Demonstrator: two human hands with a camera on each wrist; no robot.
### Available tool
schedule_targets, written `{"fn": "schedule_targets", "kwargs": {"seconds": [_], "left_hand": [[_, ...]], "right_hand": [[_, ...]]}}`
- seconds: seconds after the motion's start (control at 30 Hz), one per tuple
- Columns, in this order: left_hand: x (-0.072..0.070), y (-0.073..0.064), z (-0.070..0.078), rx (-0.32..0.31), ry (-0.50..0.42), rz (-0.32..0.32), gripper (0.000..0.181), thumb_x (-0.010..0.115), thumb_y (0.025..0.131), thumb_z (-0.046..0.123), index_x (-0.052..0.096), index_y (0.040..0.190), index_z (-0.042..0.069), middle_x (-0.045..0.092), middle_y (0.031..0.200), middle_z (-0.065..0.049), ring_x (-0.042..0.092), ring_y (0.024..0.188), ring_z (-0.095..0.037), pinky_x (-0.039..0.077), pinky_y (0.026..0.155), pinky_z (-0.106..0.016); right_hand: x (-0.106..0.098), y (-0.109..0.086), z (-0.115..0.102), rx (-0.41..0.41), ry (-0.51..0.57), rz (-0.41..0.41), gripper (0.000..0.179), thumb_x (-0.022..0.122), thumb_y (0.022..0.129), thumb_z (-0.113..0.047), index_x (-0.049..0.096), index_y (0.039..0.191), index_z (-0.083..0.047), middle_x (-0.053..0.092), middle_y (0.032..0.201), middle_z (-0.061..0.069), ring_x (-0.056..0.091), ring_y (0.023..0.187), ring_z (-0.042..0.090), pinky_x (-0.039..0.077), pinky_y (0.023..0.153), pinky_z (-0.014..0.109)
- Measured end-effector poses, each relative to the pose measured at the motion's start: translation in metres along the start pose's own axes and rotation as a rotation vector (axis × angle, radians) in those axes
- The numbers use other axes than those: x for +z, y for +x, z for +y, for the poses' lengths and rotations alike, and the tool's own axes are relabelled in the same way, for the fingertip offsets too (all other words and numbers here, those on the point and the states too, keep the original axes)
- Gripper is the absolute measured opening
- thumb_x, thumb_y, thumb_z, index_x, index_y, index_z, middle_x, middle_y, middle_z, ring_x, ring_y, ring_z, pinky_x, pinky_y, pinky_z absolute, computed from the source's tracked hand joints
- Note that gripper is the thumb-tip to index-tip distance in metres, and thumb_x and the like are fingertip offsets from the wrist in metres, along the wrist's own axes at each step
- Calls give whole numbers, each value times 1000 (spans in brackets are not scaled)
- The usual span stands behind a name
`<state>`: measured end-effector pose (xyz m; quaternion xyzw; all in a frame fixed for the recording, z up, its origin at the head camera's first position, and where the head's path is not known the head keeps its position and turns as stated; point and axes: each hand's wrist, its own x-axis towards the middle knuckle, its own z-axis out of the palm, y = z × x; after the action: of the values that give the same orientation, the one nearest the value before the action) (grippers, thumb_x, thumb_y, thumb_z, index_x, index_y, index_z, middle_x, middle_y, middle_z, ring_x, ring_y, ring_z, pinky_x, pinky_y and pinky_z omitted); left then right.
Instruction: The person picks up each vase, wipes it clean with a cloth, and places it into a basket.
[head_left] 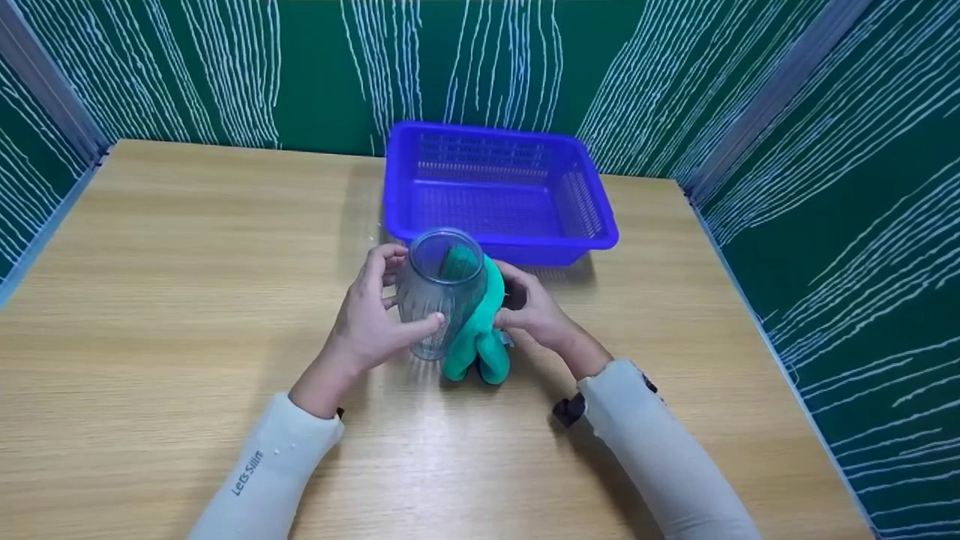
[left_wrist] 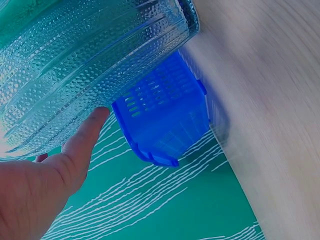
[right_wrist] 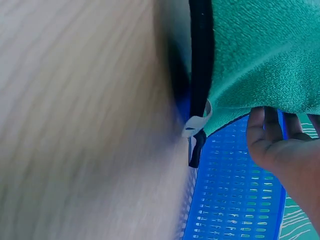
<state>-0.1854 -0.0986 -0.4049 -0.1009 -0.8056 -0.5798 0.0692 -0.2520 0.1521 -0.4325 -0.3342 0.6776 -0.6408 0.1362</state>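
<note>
A clear glass jar (head_left: 429, 304) with ribbed sides and a round open mouth stands in front of the basket, roughly upright. My left hand (head_left: 366, 321) grips it from the left, thumb across the near side and fingers round the far side. Against the jar's right side lies a green cloth (head_left: 489, 304), which my right hand (head_left: 538, 309) holds from the right. Part of the cloth shows through the jar's glass. In the right wrist view the cloth (right_wrist: 260, 55) looks like terry, with black edging and a small white tag (right_wrist: 194, 125).
Just behind the jar sits a blue plastic basket (head_left: 551, 241) with slotted walls. All of this is on a light wooden table (head_left: 187, 300). Green panels (head_left: 322, 90) with white streaks rise along the table's back and sides.
</note>
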Motion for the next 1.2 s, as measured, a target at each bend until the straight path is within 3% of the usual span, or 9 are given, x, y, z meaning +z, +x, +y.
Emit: {"fn": "schedule_targets", "kwargs": {"seconds": [0.13,0.3,0.77,1.07,1.2], "left_hand": [[0,0,1,-2,1,2,78,83,70,33,38,133,25,49,129,2,49,121,-18,51,96,-46],[1,-1,1,-4,3,-9,78,82,71,29,37,135,27,50,130,1,49,123,-19,51,96,-47],[0,0,-1,7,17,-36,78,79,74,29,34,138,26,49,133,1,47,127,-18,48,100,-47],[-2,-2,-2,-30,22,-72,92,83,65,52,32,139,32,47,138,4,48,129,-23,50,98,-48],[-2,0,0,-37,16,-72,91,84,65,51,33,138,31,48,137,3,50,128,-24,50,97,-47]], "right_hand": [[0,2,-2,-9,21,2,100,80,69,-51,39,142,4,58,130,0,55,119,17,45,103,31],[1,6,-7,-23,59,1,99,78,71,-52,39,142,4,56,132,8,54,120,19,43,104,33],[0,16,-25,-52,39,28,91,75,75,-53,43,141,1,54,134,20,52,124,27,42,107,39],[-3,18,-33,-38,19,23,88,74,75,-55,44,142,-5,53,136,21,48,126,34,39,109,45],[-4,19,-34,-33,36,18,87,75,75,-53,45,141,-4,53,134,23,48,126,36,40,108,45]]}}
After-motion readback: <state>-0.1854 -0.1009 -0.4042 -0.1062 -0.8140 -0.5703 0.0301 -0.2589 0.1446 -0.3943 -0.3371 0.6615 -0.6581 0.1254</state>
